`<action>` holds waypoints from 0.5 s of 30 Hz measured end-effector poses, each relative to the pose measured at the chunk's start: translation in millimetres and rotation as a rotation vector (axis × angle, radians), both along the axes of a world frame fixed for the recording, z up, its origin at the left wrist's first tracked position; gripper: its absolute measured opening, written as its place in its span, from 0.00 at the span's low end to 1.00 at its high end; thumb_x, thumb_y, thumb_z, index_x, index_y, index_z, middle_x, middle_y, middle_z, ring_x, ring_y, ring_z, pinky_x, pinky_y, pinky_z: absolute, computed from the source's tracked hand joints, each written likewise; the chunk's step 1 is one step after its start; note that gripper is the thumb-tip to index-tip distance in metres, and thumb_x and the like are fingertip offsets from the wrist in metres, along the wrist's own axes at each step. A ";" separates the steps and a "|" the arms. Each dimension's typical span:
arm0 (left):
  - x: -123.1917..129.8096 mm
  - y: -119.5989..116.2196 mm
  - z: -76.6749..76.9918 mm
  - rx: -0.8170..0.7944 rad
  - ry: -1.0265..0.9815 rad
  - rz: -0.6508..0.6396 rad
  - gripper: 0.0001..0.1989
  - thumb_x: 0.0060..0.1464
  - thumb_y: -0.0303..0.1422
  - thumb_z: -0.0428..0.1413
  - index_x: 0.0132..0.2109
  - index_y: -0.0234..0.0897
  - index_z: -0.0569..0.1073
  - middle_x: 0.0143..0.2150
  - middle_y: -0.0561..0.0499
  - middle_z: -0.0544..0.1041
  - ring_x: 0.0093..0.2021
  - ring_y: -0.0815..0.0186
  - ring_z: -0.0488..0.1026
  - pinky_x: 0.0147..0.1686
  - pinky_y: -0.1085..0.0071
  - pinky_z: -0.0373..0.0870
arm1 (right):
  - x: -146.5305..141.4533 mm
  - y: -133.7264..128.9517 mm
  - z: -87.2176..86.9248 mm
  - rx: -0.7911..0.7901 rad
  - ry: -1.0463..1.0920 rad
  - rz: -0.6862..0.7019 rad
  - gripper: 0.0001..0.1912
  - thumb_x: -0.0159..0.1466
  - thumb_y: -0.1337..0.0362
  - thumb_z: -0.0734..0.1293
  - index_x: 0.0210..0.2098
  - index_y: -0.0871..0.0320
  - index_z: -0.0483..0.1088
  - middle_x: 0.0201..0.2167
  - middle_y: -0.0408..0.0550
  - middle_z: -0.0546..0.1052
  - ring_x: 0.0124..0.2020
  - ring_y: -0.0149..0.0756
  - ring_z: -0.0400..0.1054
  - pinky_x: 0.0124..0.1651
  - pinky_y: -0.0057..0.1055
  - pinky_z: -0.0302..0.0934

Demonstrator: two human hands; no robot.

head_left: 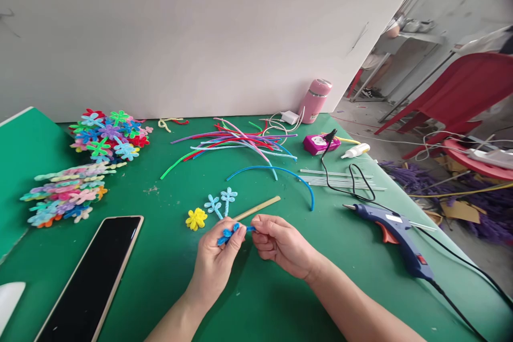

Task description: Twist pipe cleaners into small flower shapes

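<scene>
L hand (218,251) – pinching blu fuzzy loops (226,234) | R hand (280,240) – gripping their tail (250,228) | yel flwr (196,219) nr L hand

L grip (219,250), R grip (282,240) pinching, just apart; L fingers (212,231) prob. curled.

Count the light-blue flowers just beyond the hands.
2: one light-blue flower beyond the left hand, nearer the yellow flower; the other light-blue flower to the right.
</scene>
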State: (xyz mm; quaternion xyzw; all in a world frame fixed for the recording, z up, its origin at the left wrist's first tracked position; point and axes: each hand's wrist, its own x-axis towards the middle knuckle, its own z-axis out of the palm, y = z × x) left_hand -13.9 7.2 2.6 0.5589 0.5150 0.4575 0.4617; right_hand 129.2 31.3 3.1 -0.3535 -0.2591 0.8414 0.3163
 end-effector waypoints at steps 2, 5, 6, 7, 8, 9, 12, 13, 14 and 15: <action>-0.5 0.2 -2.0 -0.046 -0.019 -0.001 0.12 0.52 0.36 0.50 0.24 0.36 0.64 0.21 0.57 0.61 0.21 0.73 0.56 0.21 0.76 0.55 | -0.2 -0.2 -0.3 -0.001 0.004 -0.007 0.16 0.50 0.58 0.67 0.23 0.60 0.56 0.16 0.34 0.53 0.16 0.19 0.40 0.21 0.23 0.30; -1.8 0.2 -7.2 -0.123 -0.102 0.001 0.12 0.51 0.36 0.52 0.23 0.36 0.64 0.21 0.57 0.59 0.23 0.73 0.56 0.22 0.76 0.55 | -1.4 -0.6 -1.8 0.060 -0.023 -0.015 0.16 0.52 0.58 0.67 0.23 0.60 0.56 0.16 0.35 0.53 0.16 0.19 0.41 0.20 0.23 0.31; -2.3 0.1 -8.9 -0.149 -0.138 0.001 0.12 0.51 0.36 0.52 0.24 0.36 0.64 0.21 0.58 0.59 0.23 0.73 0.56 0.22 0.77 0.55 | -2.0 -0.9 -2.5 0.091 -0.038 -0.011 0.16 0.53 0.57 0.66 0.23 0.60 0.56 0.16 0.35 0.53 0.16 0.19 0.41 0.20 0.23 0.31; -2.6 0.1 -10.4 -0.176 -0.174 0.003 0.12 0.50 0.36 0.53 0.24 0.36 0.64 0.21 0.58 0.60 0.23 0.73 0.56 0.23 0.77 0.55 | -2.5 -1.1 -3.1 0.121 -0.055 -0.004 0.16 0.54 0.57 0.66 0.23 0.60 0.56 0.16 0.35 0.54 0.17 0.20 0.42 0.20 0.23 0.32; -2.8 0.0 -11.6 -0.204 -0.211 0.008 0.11 0.50 0.36 0.54 0.25 0.36 0.64 0.21 0.58 0.60 0.23 0.74 0.56 0.23 0.77 0.55 | -3.0 -1.4 -3.7 0.150 -0.073 0.003 0.16 0.54 0.56 0.65 0.23 0.60 0.56 0.16 0.35 0.54 0.17 0.20 0.42 0.20 0.23 0.32; -2.9 0.0 -12.2 -0.230 -0.249 0.016 0.11 0.50 0.36 0.54 0.25 0.36 0.64 0.20 0.58 0.60 0.23 0.74 0.56 0.22 0.77 0.55 | -3.3 -1.7 -4.1 0.181 -0.095 0.005 0.16 0.55 0.55 0.65 0.22 0.60 0.57 0.16 0.36 0.54 0.17 0.20 0.42 0.20 0.23 0.33; -2.0 0.8 -10.9 -0.293 -0.392 0.070 0.12 0.48 0.36 0.55 0.24 0.36 0.63 0.19 0.59 0.61 0.22 0.74 0.56 0.22 0.77 0.54 | -3.4 -2.5 -4.1 0.320 -0.197 -0.049 0.15 0.58 0.55 0.62 0.25 0.61 0.60 0.18 0.38 0.58 0.18 0.21 0.46 0.20 0.23 0.39; -1.4 1.2 -9.5 -0.313 -0.445 0.087 0.12 0.48 0.35 0.56 0.23 0.36 0.63 0.19 0.59 0.61 0.22 0.74 0.56 0.22 0.77 0.54 | -3.2 -2.8 -3.9 0.386 -0.235 -0.087 0.14 0.58 0.55 0.62 0.28 0.61 0.61 0.19 0.39 0.59 0.20 0.22 0.49 0.21 0.22 0.42; -0.8 1.6 -8.0 -0.335 -0.494 0.101 0.12 0.47 0.35 0.56 0.23 0.35 0.63 0.19 0.58 0.61 0.23 0.74 0.57 0.22 0.78 0.55 | -2.8 -3.2 -3.9 0.464 -0.274 -0.127 0.12 0.58 0.56 0.62 0.31 0.61 0.62 0.21 0.40 0.61 0.21 0.23 0.52 0.23 0.23 0.46; -0.2 2.0 -6.5 -0.358 -0.536 0.110 0.12 0.46 0.34 0.57 0.23 0.35 0.63 0.19 0.58 0.61 0.23 0.74 0.58 0.23 0.78 0.55 | -2.4 -3.7 -4.1 0.552 -0.317 -0.165 0.11 0.58 0.58 0.62 0.35 0.60 0.63 0.23 0.41 0.62 0.23 0.25 0.54 0.25 0.23 0.50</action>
